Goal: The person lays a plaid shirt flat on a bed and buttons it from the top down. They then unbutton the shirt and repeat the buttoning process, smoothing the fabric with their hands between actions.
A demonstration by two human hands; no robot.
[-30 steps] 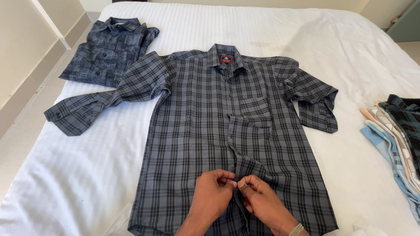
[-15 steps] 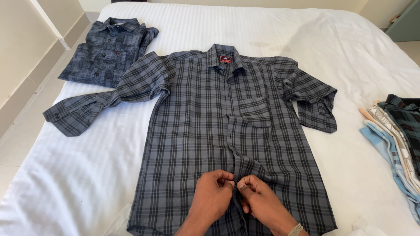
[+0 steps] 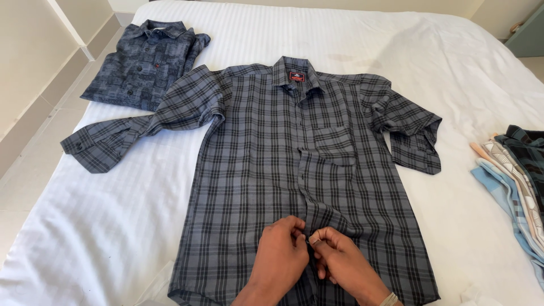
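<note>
bare forearms, a pale band on the right wrist [image 3: 389,298]

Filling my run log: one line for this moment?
hands: left hand, right hand pinch placket | item: grey plaid shirt | surface: white bed

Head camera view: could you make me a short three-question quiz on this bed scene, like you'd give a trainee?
1. True or false: both hands, left hand and right hand, meet at the front placket of the grey plaid shirt.
2. Which garment lies at the far left of the white bed? A) folded dark patterned shirt B) a red towel C) a yellow jacket
3. What sits at the right edge of the bed?

Key: 1. True. 2. A. 3. A stack of folded clothes, in light blue, cream and dark plaid.
</note>
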